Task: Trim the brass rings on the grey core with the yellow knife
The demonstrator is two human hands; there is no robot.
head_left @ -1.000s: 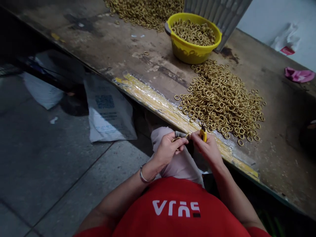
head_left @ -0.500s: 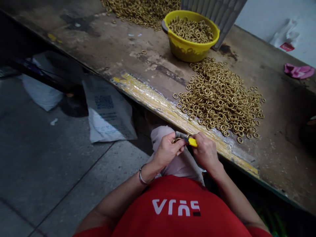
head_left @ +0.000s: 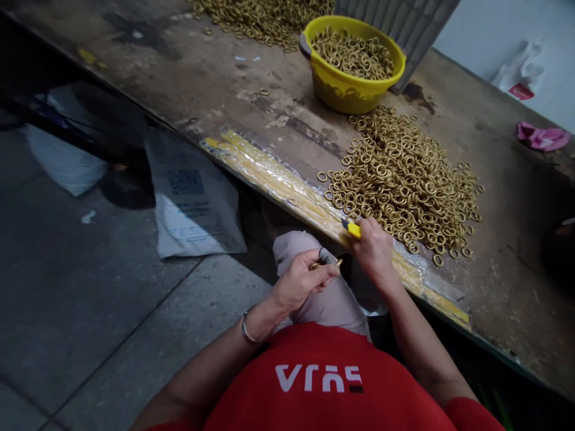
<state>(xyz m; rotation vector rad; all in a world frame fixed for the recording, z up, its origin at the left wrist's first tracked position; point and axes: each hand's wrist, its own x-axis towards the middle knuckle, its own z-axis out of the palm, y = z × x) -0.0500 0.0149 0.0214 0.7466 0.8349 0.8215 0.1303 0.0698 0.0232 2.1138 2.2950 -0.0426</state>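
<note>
My left hand (head_left: 300,280) is above my thigh, its fingers closed on a brass-coloured ring (head_left: 339,263). A grey wrap (head_left: 327,257) covers one of its fingers. What else lies inside that grip is partly hidden. A yellow utility knife (head_left: 354,230) is in my right hand (head_left: 375,248), the dark blade end pointing left. That hand is over the table's taped front edge, apart from the left. Just beyond it spreads a heap of brass-coloured rings (head_left: 404,179).
A yellow basin (head_left: 350,99) full of rings stands behind the heap, against a grey ribbed panel (head_left: 417,36). Another ring pile (head_left: 269,21) is at the back. Pink cloth (head_left: 543,136) lies at the right. White sacks (head_left: 193,209) stand under the table (head_left: 215,90).
My right hand has drawn the utility knife away from the left hand, up and forward over the table edge. My left hand has dropped slightly and still grips a ring.
</note>
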